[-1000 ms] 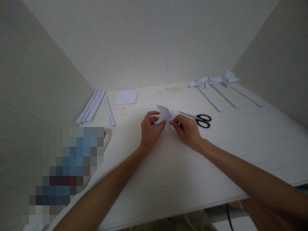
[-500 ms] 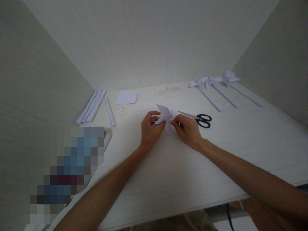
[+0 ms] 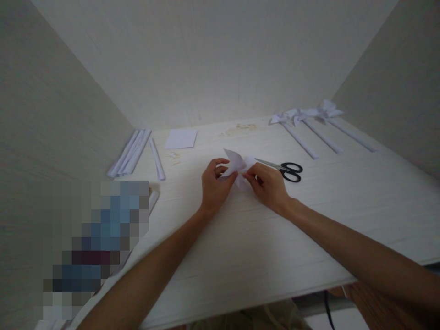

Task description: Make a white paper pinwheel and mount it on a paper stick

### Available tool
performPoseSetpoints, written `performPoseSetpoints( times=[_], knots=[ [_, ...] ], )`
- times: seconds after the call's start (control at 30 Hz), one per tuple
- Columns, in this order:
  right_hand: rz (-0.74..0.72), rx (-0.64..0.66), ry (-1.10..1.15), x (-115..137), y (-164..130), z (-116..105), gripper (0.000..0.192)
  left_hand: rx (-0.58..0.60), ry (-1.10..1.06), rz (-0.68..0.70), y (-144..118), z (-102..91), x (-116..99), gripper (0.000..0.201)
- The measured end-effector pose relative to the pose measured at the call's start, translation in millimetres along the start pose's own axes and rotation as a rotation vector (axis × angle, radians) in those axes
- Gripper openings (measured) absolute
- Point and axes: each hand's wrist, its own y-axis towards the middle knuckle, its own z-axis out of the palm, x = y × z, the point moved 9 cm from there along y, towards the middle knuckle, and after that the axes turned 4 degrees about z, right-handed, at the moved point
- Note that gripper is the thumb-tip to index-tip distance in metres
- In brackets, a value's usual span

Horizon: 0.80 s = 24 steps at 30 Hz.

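White folded paper piece (image 3: 238, 166), lying mid-table at nine o'clock of the scissors (image 3: 285, 170), is being pinched by the left hand (image 3: 213, 185) and right hand (image 3: 268, 185), both closed on it; light, flimsy and crease-prone, it probably handles best gripped near the folds.

— What sits at the middle of the desk (image 3: 240, 238)?
— A small white folded paper piece (image 3: 238, 166), creased into pointed flaps, one tip angled up and to the far left.
— Flat or raised?
— Lifted slightly off the surface, pinched between the left hand (image 3: 213, 184) and right hand (image 3: 268, 185), partly hidden by their fingers (image 3: 248, 175).
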Motion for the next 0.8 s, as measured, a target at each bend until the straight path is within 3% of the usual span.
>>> performPoseSetpoints(
  times=[0.33,0.8],
  knots=[
    [-0.066,-0.007,-0.152,3.4,-1.6,-0.1,0.030,-0.016,-0.003,-0.002,0.2,-1.0,-0.9,0.028],
    [-0.042,0.006,-0.126,3.0,-1.2,-0.2,0.028,0.003,0.009,0.006,0.2,0.0,-0.8,0.028]
  ],
)
